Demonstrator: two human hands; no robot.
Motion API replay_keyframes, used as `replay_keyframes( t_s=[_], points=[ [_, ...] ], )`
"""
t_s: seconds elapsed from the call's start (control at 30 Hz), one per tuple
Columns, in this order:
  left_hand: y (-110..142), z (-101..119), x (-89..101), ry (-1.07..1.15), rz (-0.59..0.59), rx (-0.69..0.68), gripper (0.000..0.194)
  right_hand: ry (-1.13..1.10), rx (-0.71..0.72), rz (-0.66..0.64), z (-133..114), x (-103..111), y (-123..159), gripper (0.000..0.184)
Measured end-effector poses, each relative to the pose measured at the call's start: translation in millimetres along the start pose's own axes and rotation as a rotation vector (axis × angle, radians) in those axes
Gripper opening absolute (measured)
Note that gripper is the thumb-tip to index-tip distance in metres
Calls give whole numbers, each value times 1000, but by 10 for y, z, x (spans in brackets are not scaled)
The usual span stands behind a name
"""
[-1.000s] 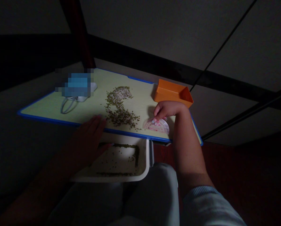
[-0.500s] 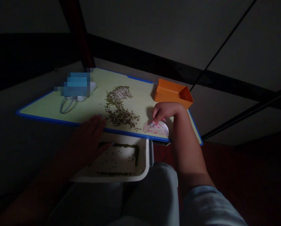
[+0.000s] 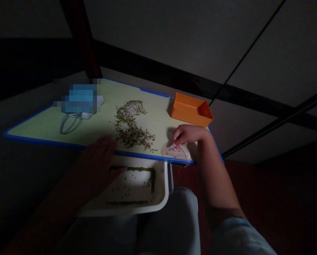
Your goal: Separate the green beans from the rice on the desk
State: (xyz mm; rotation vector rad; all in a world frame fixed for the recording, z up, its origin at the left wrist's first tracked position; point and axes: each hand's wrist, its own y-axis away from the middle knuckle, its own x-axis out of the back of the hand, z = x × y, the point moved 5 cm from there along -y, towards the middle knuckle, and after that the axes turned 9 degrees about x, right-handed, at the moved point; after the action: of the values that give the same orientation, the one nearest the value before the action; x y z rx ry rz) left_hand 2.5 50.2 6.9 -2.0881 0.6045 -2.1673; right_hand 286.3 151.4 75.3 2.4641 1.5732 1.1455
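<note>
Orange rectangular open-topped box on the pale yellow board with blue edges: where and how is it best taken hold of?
Probably grip the orange rectangular box by its left end wall, from above, fingers inside and thumb outside. Its open top admits fingers, and bare pale yellow board lies left of it, whereas the right hand is close to its near side.
</note>
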Motion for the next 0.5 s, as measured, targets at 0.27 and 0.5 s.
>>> replay_keyframes(
  t_s=[0.27,0.5],
  points=[
    [51,-12,-5,56,88,-48,85,-26,48,84,-73,-239,115,34],
    [57,5,17,137,60,-42,91,-47,74,448,-249,-412,340,35]
  ],
)
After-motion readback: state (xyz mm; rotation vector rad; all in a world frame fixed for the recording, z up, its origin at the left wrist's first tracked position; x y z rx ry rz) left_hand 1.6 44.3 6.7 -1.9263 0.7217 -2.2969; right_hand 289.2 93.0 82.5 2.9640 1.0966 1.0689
